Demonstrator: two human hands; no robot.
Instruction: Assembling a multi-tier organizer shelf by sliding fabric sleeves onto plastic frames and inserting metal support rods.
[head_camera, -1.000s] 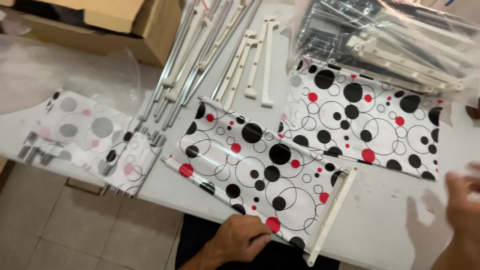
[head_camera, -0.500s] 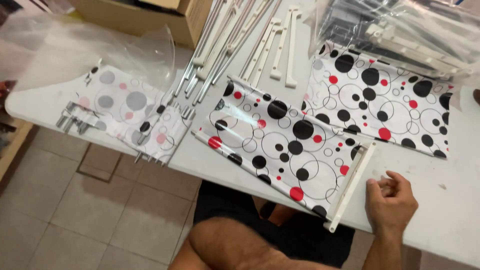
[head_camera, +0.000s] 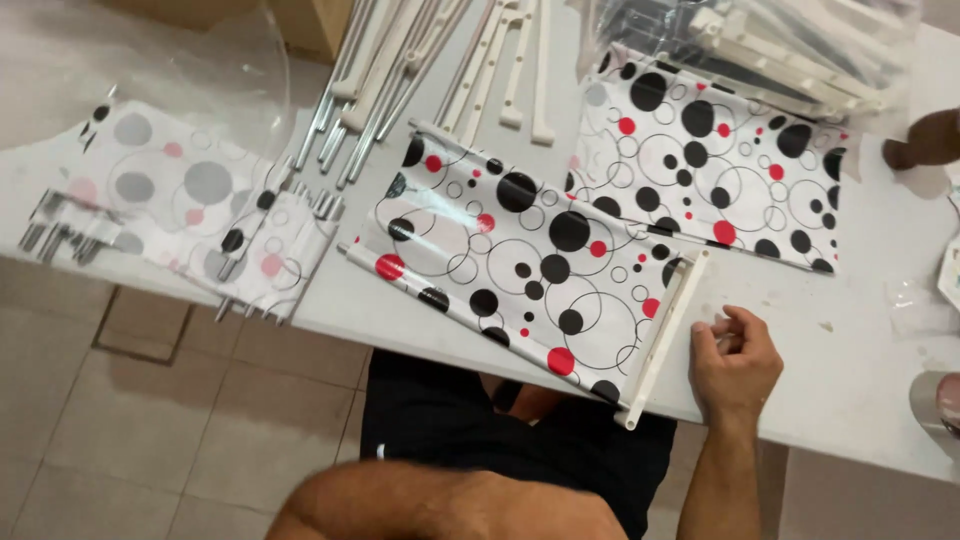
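Note:
My right hand (head_camera: 735, 360) rests on the white table (head_camera: 850, 350) with its fingers curled in and nothing visible in them. It lies just right of a white plastic bar (head_camera: 668, 335) that runs along the end of a glossy fabric panel (head_camera: 520, 265) printed with black, red and outlined circles. The panel lies flat and slanted across the table's near edge. My left hand is out of view; only a bare limb (head_camera: 450, 505) crosses the bottom of the view.
A second dotted panel (head_camera: 720, 160) lies behind the first, a third in clear wrap (head_camera: 190, 205) at left with metal pins. Metal rods (head_camera: 365, 90) and white bars (head_camera: 510, 70) lie at the back, bagged parts (head_camera: 800, 50) at right. Another person's hand (head_camera: 925, 140) shows at far right.
My right hand has moved in from the right edge to beside the white bar. My left hand, earlier at the panel's near edge, has dropped out of view.

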